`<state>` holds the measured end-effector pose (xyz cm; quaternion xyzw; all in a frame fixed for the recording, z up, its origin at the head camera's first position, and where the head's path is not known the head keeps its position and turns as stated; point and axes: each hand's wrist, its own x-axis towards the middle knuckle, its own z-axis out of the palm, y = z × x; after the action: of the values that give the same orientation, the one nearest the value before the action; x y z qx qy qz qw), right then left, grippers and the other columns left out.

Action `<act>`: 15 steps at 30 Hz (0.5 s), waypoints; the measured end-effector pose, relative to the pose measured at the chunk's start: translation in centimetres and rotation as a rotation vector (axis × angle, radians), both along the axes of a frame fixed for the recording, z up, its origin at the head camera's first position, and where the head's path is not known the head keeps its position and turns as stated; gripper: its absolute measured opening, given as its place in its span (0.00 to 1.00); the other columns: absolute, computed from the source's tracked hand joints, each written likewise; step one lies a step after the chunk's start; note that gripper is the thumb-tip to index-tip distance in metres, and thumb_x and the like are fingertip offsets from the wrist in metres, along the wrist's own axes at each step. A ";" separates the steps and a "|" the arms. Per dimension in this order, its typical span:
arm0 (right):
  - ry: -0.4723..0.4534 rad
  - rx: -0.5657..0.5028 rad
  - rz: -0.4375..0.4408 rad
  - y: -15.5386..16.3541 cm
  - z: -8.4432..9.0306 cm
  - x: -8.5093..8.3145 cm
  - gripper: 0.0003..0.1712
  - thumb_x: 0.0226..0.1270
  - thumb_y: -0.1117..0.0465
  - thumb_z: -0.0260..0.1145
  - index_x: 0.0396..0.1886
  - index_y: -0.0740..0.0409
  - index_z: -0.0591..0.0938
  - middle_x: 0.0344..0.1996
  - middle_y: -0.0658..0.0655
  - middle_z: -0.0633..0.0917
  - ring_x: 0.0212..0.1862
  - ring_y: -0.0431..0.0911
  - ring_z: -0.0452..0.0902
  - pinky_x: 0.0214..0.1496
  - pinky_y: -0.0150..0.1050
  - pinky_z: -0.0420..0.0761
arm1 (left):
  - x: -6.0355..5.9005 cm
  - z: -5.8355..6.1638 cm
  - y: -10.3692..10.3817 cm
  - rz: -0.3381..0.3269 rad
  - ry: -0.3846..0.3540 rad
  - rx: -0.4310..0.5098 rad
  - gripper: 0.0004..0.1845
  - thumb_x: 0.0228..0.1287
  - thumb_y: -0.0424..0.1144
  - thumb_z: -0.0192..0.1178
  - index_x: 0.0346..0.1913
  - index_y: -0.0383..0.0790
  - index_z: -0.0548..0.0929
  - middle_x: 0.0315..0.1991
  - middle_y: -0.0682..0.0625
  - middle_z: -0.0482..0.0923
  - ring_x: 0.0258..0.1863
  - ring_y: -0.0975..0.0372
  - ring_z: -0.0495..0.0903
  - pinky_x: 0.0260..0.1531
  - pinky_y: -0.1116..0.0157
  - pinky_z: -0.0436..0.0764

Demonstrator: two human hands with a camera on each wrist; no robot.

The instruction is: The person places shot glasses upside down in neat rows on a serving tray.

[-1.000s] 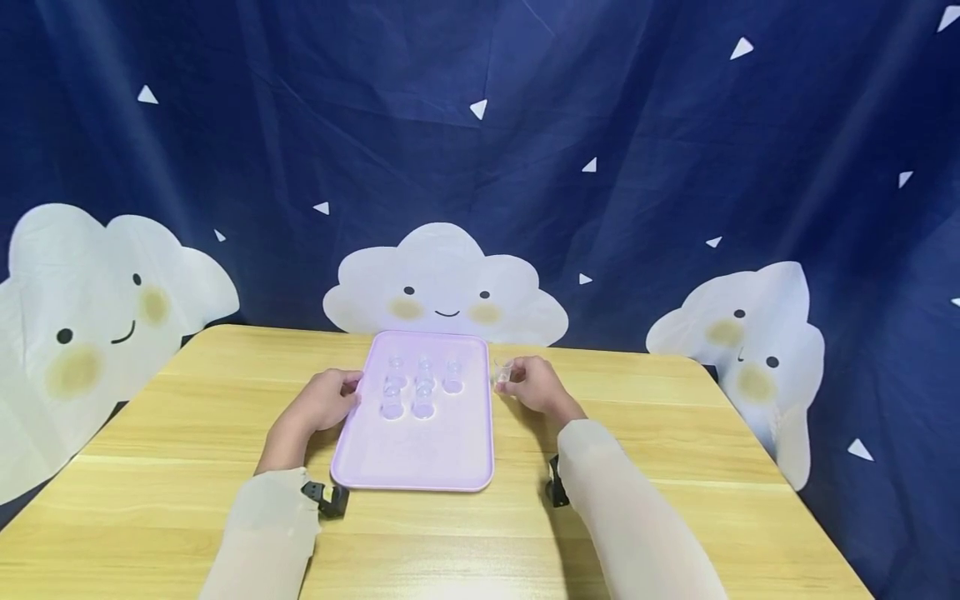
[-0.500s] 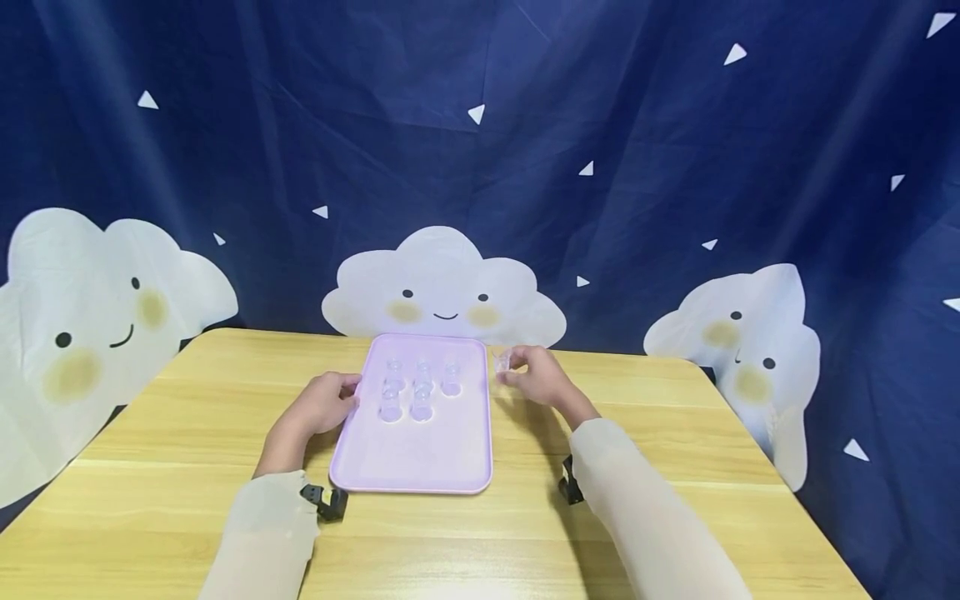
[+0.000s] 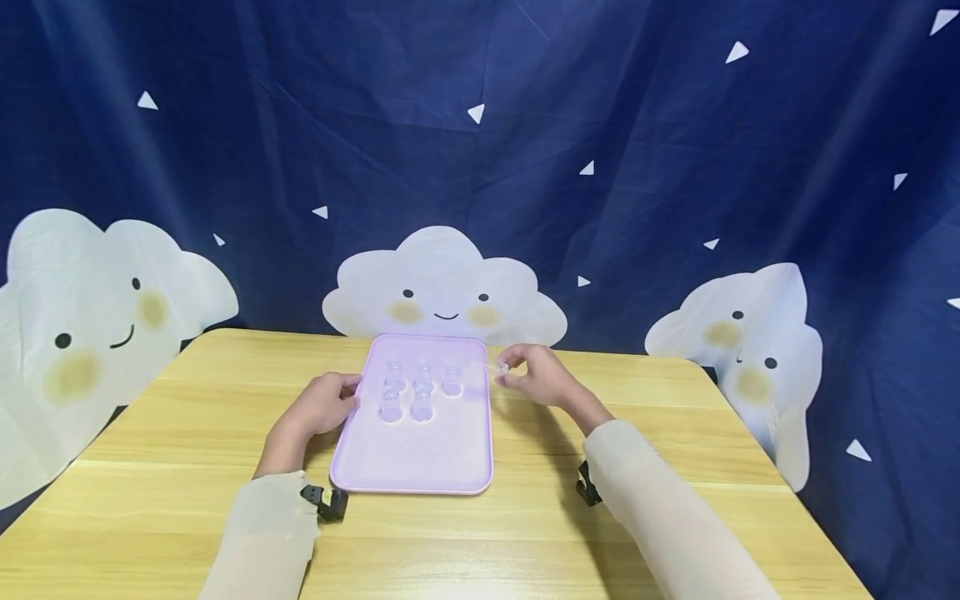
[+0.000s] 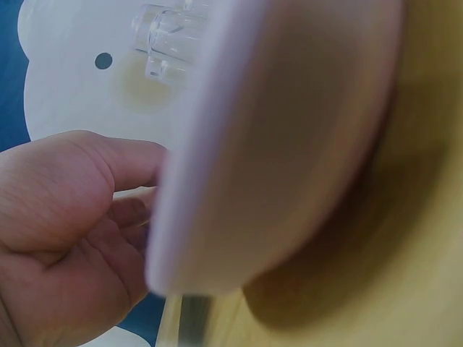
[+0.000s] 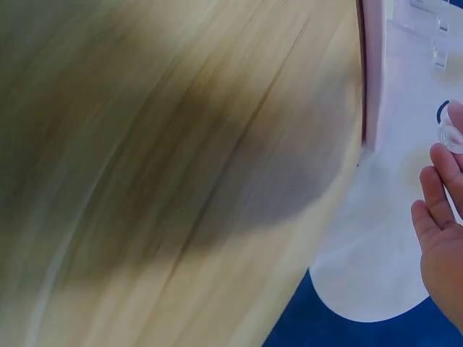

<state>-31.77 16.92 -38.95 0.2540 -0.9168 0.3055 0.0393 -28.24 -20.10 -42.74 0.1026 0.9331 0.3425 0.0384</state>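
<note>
Head view: shows the whole flat lilac plastic tray (image 3: pixel 420 454) on the pale wooden table (image 3: pixel 150 467), with five small clear glass cups (image 3: pixel 421 388) standing in its far half; neither wrist view shows this layout.
Left wrist view: close on the tray's rounded rim (image 4: pixel 217 159), one clear cup above it, the rest hidden.
Right wrist view: blurred table, the tray's edge (image 5: pixel 372 79), and fingertips (image 5: pixel 441 181) on something clear.
Sixth cup: a small clear glass cup (image 3: pixel 501 367) is off the table, just beyond the tray's far right edge.
Right hand (image 3: pixel 536 377): fingers curled, pinching that cup at its fingertips.
Left hand (image 3: pixel 324 402): thumb and curled fingers grip the tray's left rim, resting on the table.
</note>
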 end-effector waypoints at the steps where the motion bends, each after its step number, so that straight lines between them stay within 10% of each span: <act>1: -0.001 -0.001 0.011 0.0 0.1 0.1 0.11 0.64 0.60 0.74 0.42 0.61 0.86 0.38 0.53 0.87 0.48 0.53 0.82 0.58 0.52 0.80 | 0.0 0.0 0.0 -0.001 0.001 -0.001 0.24 0.71 0.27 0.54 0.68 0.25 0.74 0.56 0.30 0.81 0.55 0.43 0.79 0.62 0.41 0.74; 15: 0.016 0.009 0.152 -1.4 0.6 1.3 0.05 0.62 0.64 0.72 0.34 0.57 0.83 0.37 0.52 0.85 0.46 0.56 0.81 0.55 0.53 0.81 | 0.0 0.0 0.0 0.007 -0.012 -0.008 0.25 0.70 0.28 0.54 0.68 0.23 0.73 0.56 0.29 0.80 0.56 0.42 0.79 0.62 0.41 0.75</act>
<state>-30.52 15.51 -38.38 0.3257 -0.8958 0.3017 0.0221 -28.29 -20.05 -42.70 0.0969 0.9346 0.3394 0.0433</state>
